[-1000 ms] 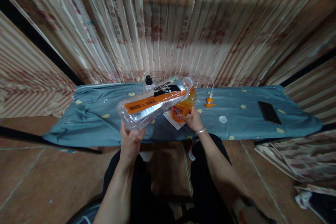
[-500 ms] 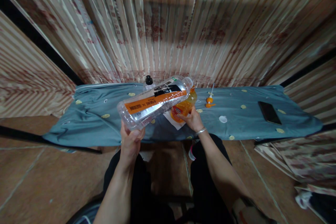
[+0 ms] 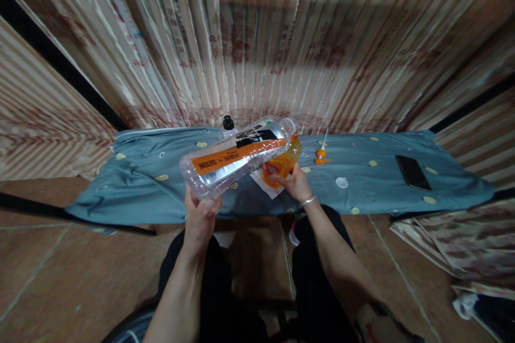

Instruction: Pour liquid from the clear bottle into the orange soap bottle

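Note:
A large clear bottle with an orange and silver label is tilted, its base at the left in my left hand. Its mouth is at the upper right, over the neck of an orange bottle; whether the two mouths touch cannot be made out. My right hand, with a silver bracelet at the wrist, is closed around the orange bottle, which stands on a white paper. An orange pump top with a pale tube is to its right.
A blue-green cloth covers the narrow table. Behind the clear bottle is another bottle with a black cap. A round white cap and a dark phone lie on the right. Striped curtains hang behind.

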The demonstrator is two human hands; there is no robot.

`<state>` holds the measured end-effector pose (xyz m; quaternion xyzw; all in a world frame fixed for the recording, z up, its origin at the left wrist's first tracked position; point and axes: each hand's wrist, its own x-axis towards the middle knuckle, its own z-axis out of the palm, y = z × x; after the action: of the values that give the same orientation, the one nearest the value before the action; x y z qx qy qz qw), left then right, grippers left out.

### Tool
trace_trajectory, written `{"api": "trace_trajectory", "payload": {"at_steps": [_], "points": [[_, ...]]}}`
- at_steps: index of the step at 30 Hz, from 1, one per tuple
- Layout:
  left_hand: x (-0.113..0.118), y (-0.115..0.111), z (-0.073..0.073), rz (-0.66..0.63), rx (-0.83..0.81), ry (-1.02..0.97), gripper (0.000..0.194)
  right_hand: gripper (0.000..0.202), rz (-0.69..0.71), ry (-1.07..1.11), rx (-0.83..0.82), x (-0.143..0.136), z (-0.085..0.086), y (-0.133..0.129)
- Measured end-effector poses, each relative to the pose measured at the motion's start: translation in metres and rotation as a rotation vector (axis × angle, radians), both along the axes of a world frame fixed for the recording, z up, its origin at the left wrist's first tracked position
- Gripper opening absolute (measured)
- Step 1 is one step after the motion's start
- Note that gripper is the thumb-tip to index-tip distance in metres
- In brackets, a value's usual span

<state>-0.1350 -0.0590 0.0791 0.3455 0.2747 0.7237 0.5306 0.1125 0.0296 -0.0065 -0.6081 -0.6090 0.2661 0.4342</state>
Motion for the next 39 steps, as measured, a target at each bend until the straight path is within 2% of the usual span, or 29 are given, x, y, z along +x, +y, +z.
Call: {"api": "trace_trajectory", "payload": {"at_steps": [31, 39], "points": [[0.0007, 0.0003, 0.0004, -0.004, 0.002, -0.014, 0.048, 0.074, 0.004, -0.004, 0.000, 0.0009, -0.0004, 0.0000], [0.0013, 0.0008, 0.0004, 0.000, 0.012, -0.004, 0.046, 0.070, 0.011, -0.009, -0.007, 0.0010, -0.0001, 0.0000]]}}
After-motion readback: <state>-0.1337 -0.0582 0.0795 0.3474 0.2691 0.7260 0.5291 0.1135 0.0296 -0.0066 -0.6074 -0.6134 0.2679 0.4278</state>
